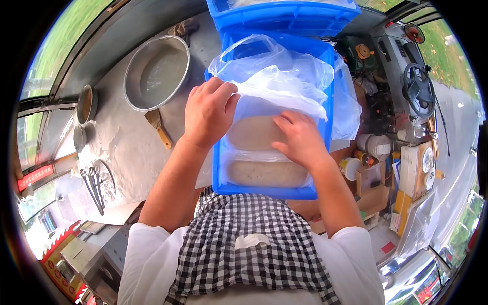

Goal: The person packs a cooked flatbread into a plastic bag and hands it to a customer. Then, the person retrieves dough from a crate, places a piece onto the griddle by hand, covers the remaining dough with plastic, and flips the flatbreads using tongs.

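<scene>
A blue plastic crate (264, 192) stands right in front of me, lined with clear plastic sheeting (277, 81). My left hand (211, 109) is closed in a pinch on the edge of the sheeting at the crate's left side. One pale, rounded slab, which looks like dough (249, 134), lies in the middle of the crate. On its right end rests my right hand (302, 142), fingers and thumb apart. A second pale slab (267, 173) lies nearer to me, under a fold of the plastic.
Behind the crate is another blue crate (284, 21). On the metal worktop (119, 134) to the left are a large metal basin (133, 76) of cloudy liquid and a scraper (159, 129) with a wooden handle. A steering wheel (419, 90) is at the far right.
</scene>
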### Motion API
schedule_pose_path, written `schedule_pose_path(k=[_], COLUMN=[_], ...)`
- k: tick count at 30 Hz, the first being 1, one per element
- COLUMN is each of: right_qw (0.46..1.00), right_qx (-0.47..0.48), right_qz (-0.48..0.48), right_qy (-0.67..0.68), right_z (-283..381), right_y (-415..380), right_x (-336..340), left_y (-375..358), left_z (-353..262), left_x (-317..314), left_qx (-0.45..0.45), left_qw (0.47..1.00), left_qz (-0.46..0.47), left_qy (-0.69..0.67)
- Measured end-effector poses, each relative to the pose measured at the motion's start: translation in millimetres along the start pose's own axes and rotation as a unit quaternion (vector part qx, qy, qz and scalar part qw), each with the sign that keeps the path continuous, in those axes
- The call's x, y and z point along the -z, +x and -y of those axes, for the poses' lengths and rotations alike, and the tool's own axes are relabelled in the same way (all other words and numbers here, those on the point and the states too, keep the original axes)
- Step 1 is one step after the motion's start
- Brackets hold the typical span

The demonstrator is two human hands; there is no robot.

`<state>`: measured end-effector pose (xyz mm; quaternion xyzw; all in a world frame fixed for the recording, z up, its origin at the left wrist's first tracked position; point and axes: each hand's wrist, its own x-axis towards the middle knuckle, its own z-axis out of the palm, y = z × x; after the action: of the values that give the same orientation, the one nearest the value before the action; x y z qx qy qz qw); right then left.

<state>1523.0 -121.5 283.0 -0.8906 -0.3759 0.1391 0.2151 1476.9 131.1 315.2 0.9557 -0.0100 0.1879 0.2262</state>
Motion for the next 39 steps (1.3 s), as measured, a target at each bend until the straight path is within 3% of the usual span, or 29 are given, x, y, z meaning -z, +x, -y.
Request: schedule_pose_path(k=[5, 9, 13, 16, 25, 32, 39], right_qw=[0.996, 0.993, 0.989, 0.986, 0.983, 0.984, 0.989], right_qx=[0.008, -0.002, 0.009, 0.004, -0.024, -0.003, 0.016], right_qz=[0.075, 0.114, 0.139, 0.155, 0.152, 0.172, 0.032], right_qy=[0.036, 0.034, 0.047, 0.069, 0.103, 0.053, 0.145], right_z=[0.0, -4.6, -7.1, -7.2, -4.3, -3.3, 0.3], right_y=[-17.8, -24.1, -25.9, -26.2, -22.4, -12.0, -11.0], right_x=[12.6, 13.7, 9.1, 7.2, -2.5, -9.9, -1.3], left_y=[-9.8, -40.5, -66.9, -67.3, -74.8, -67.1, -60.6], left_z=[-16.0, -22.1, -29.3, -31.4, -31.1, -35.9, -32.1], left_x=[12.9, 6.8, -7.9, -11.1, -20.9, -22.7, -35.1], left_qx=[-0.064, -0.103, -0.053, -0.041, -0.043, 0.04, 0.006], left_qw=[0.996, 0.977, 0.941, 0.929, 0.933, 0.944, 0.928], left_qz=[-0.023, 0.146, 0.331, 0.368, 0.355, 0.326, 0.372], left_qy=[-0.058, -0.115, -0.041, -0.016, -0.037, -0.038, 0.015])
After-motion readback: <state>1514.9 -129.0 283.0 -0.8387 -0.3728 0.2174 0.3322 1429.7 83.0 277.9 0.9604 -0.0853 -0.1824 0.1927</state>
